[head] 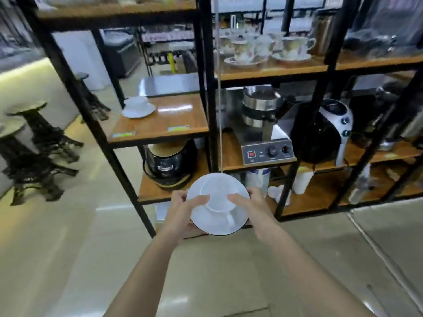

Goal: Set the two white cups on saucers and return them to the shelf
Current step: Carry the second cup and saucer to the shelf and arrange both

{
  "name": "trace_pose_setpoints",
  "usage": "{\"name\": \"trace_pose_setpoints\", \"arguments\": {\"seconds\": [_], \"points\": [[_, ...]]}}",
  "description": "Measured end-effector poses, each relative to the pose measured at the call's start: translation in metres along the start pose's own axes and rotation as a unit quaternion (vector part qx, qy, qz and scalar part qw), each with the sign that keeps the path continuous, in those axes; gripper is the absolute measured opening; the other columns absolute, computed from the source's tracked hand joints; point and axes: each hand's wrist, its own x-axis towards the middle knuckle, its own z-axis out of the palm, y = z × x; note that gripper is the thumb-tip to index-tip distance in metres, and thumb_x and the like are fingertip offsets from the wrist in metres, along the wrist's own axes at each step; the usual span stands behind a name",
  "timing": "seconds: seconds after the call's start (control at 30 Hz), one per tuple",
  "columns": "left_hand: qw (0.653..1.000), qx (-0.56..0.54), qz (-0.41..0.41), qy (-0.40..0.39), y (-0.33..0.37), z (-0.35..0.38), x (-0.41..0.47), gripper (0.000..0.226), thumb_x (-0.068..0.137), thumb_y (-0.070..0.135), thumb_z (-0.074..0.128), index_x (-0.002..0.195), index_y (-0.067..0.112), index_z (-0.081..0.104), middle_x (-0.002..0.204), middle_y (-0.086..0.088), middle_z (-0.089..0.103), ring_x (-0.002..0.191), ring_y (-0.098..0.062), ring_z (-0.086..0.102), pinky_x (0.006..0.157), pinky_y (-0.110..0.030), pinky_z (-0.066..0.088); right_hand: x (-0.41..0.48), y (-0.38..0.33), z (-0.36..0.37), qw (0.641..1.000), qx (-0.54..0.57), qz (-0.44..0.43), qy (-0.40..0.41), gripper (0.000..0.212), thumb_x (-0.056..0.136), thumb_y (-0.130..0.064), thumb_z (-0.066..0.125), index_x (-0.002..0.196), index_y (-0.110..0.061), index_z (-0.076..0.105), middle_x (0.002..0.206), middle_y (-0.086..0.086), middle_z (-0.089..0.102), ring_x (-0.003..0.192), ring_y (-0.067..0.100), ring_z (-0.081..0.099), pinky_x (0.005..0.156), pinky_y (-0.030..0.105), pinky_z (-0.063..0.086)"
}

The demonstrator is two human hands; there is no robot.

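1. Both hands carry one white saucer [215, 221] with a white cup [218, 194] sitting on it, in mid-air in front of the shelf unit [207, 88], above the floor.
2. Left hand [183, 211] grips the saucer's left rim, thumb over the top; right hand [254, 208] grips the right rim the same way.
3. Second cup on saucer [139, 108] already sits at the back left corner of the middle-left shelf board [164, 120]; rest of that board bare apart from two labels at its front edge.
4. A black upright post stands between that board and the right bay.
5. Neighbours: metal tray [169, 84] behind the board, black coffee maker [170, 164] below it, waffle iron [263, 124] and espresso machine [329, 131] in the right bay, patterned cups [265, 48] above.
6. Top shelf and far right blurred; lower right items hard to identify.
7. Held cup's handle faint against the saucer.
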Motion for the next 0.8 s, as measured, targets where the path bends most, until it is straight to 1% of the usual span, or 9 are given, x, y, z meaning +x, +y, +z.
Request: {"name": "trace_pose_setpoints", "arguments": {"seconds": [0.1,0.17,0.23,0.33,0.43,0.53,0.67,0.73,0.8], "points": [[0.999,0.001,0.012,0.044,0.012,-0.030,0.017,0.055,0.061,0.031,0.079,0.101,0.018,0.044,0.103,-0.007,0.054,0.085,-0.027,0.059,0.037,-0.026,0.048,0.031,-0.007,0.038,0.999,-0.009,-0.003,-0.040,0.046,0.074,-0.031,0.071,0.109,-0.020,0.043,0.107,0.000,0.054,0.090,0.013,0.055,0.061,0.028,0.044],[0.998,0.002,0.025,0.062,0.021,-0.045,0.035,0.050,0.064,0.031,0.078,0.099,0.018,0.044,0.104,-0.007,0.053,0.090,-0.029,0.060,0.041,-0.030,0.051,0.053,-0.013,0.058,0.998,-0.013,-0.008,-0.056,0.042,0.074,-0.030,0.070,0.105,-0.022,0.043,0.104,-0.001,0.053,0.088,0.012,0.055,0.060,0.027,0.044],[0.996,0.010,0.038,0.080,0.031,-0.055,0.058,0.044,0.071,0.029,0.075,0.100,0.018,0.044,0.106,-0.007,0.054,0.095,-0.032,0.059,0.047,-0.036,0.054,0.080,-0.020,0.074,0.997,-0.016,-0.014,-0.074,0.043,0.075,-0.030,0.069,0.107,-0.021,0.041,0.102,-0.002,0.052,0.085,0.011,0.054,0.057,0.024,0.043],[0.994,0.008,0.041,0.106,0.049,-0.062,0.095,0.041,0.073,0.027,0.074,0.100,0.017,0.045,0.108,-0.009,0.054,0.098,-0.033,0.060,0.056,-0.042,0.058,0.123,-0.037,0.093,0.995,-0.035,-0.023,-0.087,0.046,0.076,-0.031,0.069,0.110,-0.021,0.040,0.102,-0.002,0.051,0.084,0.011,0.054,0.055,0.022,0.042],[0.994,-0.002,0.032,0.109,0.069,-0.064,0.135,0.044,0.072,0.028,0.075,0.102,0.016,0.045,0.110,-0.010,0.055,0.095,-0.031,0.062,0.050,-0.036,0.056,0.168,-0.054,0.107,0.995,-0.051,-0.021,-0.084,0.049,0.075,-0.033,0.070,0.111,-0.022,0.040,0.098,-0.005,0.051,0.083,0.010,0.053,0.055,0.022,0.041],[0.991,-0.025,0.038,0.123,0.088,-0.065,0.175,0.045,0.071,0.028,0.076,0.103,0.015,0.047,0.107,-0.006,0.057,0.091,-0.026,0.063,0.051,-0.036,0.057,0.213,-0.075,0.121,0.993,-0.064,-0.033,-0.092,0.053,0.073,-0.034,0.072,0.113,-0.018,0.041,0.101,-0.002,0.052,0.087,0.012,0.054,0.057,0.024,0.042],[0.987,-0.015,0.078,0.138,0.113,-0.071,0.222,0.023,0.075,0.024,0.071,0.094,0.017,0.060,0.096,0.000,0.062,0.086,-0.019,0.061,0.043,-0.025,0.052,0.262,-0.091,0.146,0.995,-0.044,-0.040,-0.082,0.052,0.072,-0.034,0.072,0.111,-0.018,0.042,0.104,-0.002,0.052,0.092,0.011,0.052,0.064,0.026,0.043],[0.988,-0.010,0.077,0.135,0.126,-0.077,0.244,0.020,0.076,0.024,0.070,0.094,0.017,0.064,0.097,0.000,0.064,0.087,-0.019,0.060,0.044,-0.026,0.052,0.282,-0.097,0.157,0.996,-0.046,-0.034,-0.071,0.053,0.071,-0.036,0.071,0.111,-0.019,0.041,0.104,-0.002,0.051,0.093,0.012,0.052,0.067,0.029,0.044],[0.990,0.000,0.062,0.129,0.138,-0.083,0.269,0.033,0.075,0.026,0.070,0.104,0.013,0.062,0.105,-0.005,0.063,0.090,-0.022,0.061,0.050,-0.032,0.056,0.304,-0.104,0.168,0.997,-0.031,-0.029,-0.058,0.054,0.072,-0.035,0.072,0.112,-0.017,0.041,0.105,0.000,0.053,0.095,0.015,0.054,0.068,0.030,0.044]]}}
